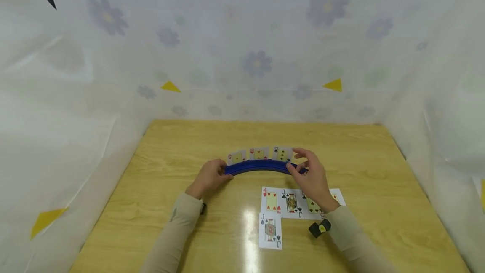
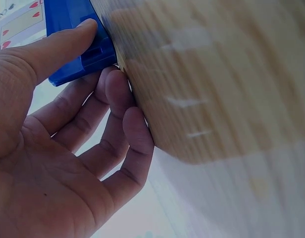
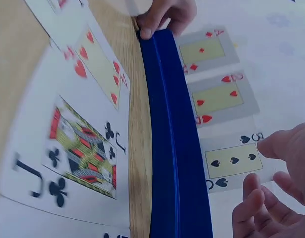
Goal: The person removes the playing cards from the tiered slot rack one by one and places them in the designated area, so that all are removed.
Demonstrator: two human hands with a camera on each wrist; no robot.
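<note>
left hand (image 1: 210,176) gripping card holder (image 1: 261,166) end

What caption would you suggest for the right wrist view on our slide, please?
Three cards stand in a curved blue holder; the right hand hovers by the nearest card.

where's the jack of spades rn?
Head view: the jack of spades lies face up on the table, nearest the person, just below the four of hearts at the left end of the card row, left of the right hand.
</note>
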